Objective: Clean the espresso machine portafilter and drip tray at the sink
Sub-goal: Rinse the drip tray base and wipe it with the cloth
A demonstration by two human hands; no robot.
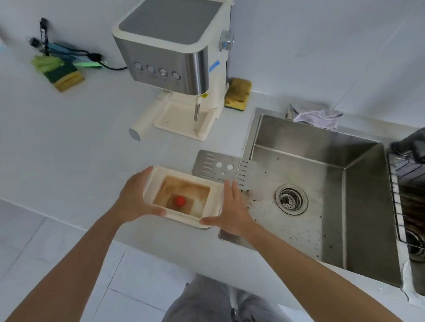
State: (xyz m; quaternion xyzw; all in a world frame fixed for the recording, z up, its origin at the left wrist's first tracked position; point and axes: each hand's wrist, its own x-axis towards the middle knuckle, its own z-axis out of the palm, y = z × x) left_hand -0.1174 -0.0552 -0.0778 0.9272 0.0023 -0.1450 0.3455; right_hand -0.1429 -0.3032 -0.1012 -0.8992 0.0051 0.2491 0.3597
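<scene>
Head view: you have the drip tray (215,199) just below the middle of the frame, at the front edge of the bench (63,136). Whether it sits on the bench or is lifted off it cannot be told. Your left hand (135,196) holds its 9 o'clock side, fingers wrapped against the wall and thumb laid on the near rim. Your right hand (231,209) lies against its 3 o'clock side with straight fingers, thumb on the near corner. Brown coffee stains cover the inside of the tray, and a red float (180,201) stands in it.

At 1 o'clock from the tray the metal grate (224,168) lies flat, its right end over the left rim of the sink (303,140). The sink is at 3 o'clock, speckled with dark grounds around the drain strainer (291,199).

At 12 o'clock stands the espresso machine (172,46). The portafilter (145,120) is fitted under it, with its cream handle pointing to 7 o'clock.

A yellow sponge (238,93) leans just right of the machine, and a green-and-yellow sponge (62,73) lies at 10 o'clock. A crumpled cloth (316,115) sits on the sink's far rim, and a wire dish rack (410,192) is at the right edge.
</scene>
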